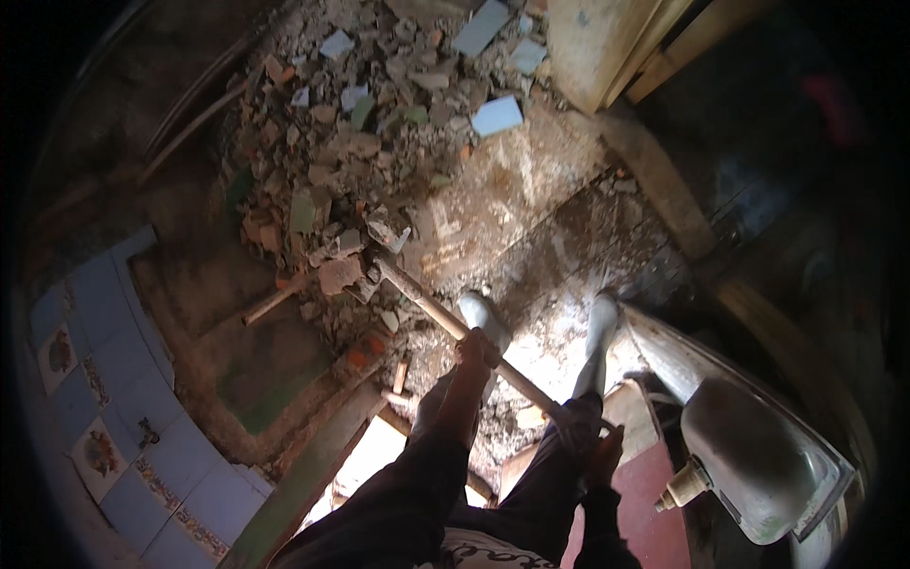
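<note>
A long-handled shovel point(428, 303) slants across the middle, its wooden shaft running up and left to the rubble. Fingers of my left hand point(477, 349) wrap around the middle of the shaft. Lower and to the right, my right hand point(604, 457) is closed at the grip end, partly in shadow. Broken chunks point(343, 273) lie where the shaft's far end meets the heap and hide most of the blade. The rubble heap point(332, 156) mixes brick, mortar and tile pieces.
My grey boots point(482, 311) stand on the dusty floor. A metal sink point(749, 446) leans at right. Blue wall tiles point(171, 441) curve along the left. Wooden boards point(602, 47) stand at the back right. A loose wooden handle point(275, 302) sticks out of the heap.
</note>
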A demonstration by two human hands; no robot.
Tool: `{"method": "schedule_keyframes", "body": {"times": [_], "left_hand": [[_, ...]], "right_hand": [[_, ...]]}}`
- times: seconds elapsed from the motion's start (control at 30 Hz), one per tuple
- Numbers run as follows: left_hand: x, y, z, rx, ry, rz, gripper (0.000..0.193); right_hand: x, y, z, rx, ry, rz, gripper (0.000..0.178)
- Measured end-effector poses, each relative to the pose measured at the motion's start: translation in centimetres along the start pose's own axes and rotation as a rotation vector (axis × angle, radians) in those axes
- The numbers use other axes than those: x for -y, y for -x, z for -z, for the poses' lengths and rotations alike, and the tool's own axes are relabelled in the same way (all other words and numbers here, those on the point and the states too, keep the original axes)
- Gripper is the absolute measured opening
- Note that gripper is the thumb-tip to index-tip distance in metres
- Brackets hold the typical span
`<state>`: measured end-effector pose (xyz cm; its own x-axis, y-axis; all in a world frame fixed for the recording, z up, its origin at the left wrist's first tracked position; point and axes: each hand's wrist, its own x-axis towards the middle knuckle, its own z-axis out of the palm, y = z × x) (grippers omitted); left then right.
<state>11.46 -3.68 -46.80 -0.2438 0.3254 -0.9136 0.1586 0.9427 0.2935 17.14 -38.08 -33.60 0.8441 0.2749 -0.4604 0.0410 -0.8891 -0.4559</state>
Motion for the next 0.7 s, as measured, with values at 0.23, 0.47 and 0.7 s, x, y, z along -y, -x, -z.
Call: {"method": "schedule_keyframes", "body": {"times": [0.23,0.47,0.7], "left_hand": [[-15.5,13.6,-8.3,0.334,-0.228,-0.512,0.019],[-28.6,20.6,-19.5,0.299,-0.845,-1.138,0.050],[-16.6,12.4,-12.6,0.359,-0.311,-0.491,0.043]], "right_hand": [[8.2,2.8,-2.8,0.211,-0.729,-0.481,0.048],[28.1,-7.3,2.1,0.470,-1.446,-0.385,0.042],[18.1,-1.8,5.7,0.107,-1.010,-0.385,0.034]]}}
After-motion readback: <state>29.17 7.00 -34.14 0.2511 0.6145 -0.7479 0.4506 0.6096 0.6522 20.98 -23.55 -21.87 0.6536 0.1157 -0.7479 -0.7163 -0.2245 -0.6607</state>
